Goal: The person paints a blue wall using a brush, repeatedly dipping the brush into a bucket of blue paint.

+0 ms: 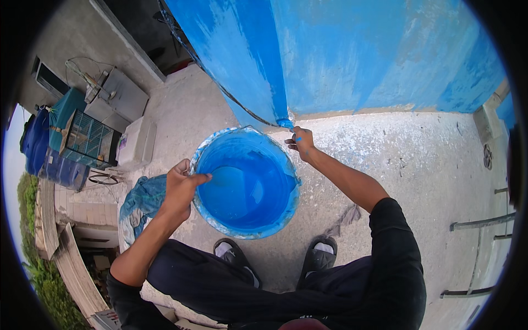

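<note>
A large round bucket (247,183) with blue paint inside and a paint-crusted rim stands on the concrete floor before my feet. My left hand (183,185) grips its left rim, thumb over the edge. Beyond the bucket, my right hand (302,142) holds a paintbrush (285,123), its blue-coated bristles at the foot of the wall corner. Most of the brush handle is hidden in my fingers. The wall (330,53) carries uneven light and darker blue paint, with a solid darker band along the corner. Blue paint spots mark my right hand.
A dark cable (225,91) runs down past the corner to the brush. Crumpled cloth (144,198) lies left of the bucket, a grey rag (344,218) at right. A wire cage (88,138), a white box (134,144) and blue containers stand at left; metal bars (480,223) at right.
</note>
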`<state>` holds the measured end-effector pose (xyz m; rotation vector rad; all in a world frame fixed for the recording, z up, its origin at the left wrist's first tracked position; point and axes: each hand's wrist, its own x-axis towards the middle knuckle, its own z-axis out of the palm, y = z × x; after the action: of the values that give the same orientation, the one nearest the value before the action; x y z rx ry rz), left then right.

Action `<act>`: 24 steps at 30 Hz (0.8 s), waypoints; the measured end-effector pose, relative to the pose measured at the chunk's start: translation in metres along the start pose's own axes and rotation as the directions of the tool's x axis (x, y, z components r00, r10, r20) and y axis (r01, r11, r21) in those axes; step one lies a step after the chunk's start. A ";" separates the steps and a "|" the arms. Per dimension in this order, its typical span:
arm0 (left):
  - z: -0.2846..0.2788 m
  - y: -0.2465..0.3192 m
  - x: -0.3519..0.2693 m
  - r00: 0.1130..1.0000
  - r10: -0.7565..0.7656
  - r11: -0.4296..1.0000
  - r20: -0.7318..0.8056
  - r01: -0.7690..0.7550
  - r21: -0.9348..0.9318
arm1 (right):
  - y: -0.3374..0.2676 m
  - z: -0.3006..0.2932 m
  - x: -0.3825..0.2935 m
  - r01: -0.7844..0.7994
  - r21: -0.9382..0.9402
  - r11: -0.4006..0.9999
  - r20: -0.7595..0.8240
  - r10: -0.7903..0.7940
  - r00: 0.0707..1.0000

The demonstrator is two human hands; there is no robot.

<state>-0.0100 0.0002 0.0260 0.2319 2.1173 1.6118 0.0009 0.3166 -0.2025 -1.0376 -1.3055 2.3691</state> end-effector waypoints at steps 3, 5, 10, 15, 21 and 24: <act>0.002 0.003 0.000 1.000 -0.025 1.000 -0.011 0.025 -0.001 | -0.002 0.010 0.014 -0.016 0.029 0.999 0.021 0.015 1.000; 0.001 -0.001 0.003 1.000 -0.025 1.000 -0.011 0.025 -0.006 | -0.002 0.014 0.018 -0.007 0.030 1.000 0.080 0.004 0.997; 0.000 0.001 -0.001 0.999 -0.028 0.999 -0.026 0.028 -0.018 | 0.000 0.034 -0.015 0.192 0.031 0.981 0.173 -0.194 0.966; 0.001 0.000 0.001 1.000 -0.013 1.000 -0.002 0.013 -0.020 | -0.005 0.028 -0.016 0.070 -0.004 0.998 0.074 -0.070 0.995; -0.001 -0.001 0.004 1.000 -0.008 1.000 -0.002 0.008 -0.001 | -0.005 0.013 0.026 -0.036 0.076 0.996 -0.007 0.037 0.999; 0.004 0.008 -0.002 0.999 -0.035 0.999 -0.017 0.035 -0.027 | 0.003 0.013 0.010 0.078 0.034 0.996 0.029 -0.079 0.996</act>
<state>-0.0074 0.0056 0.0335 0.1716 2.0997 1.6270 -0.0147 0.3120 -0.2054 -0.9274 -1.2892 2.3480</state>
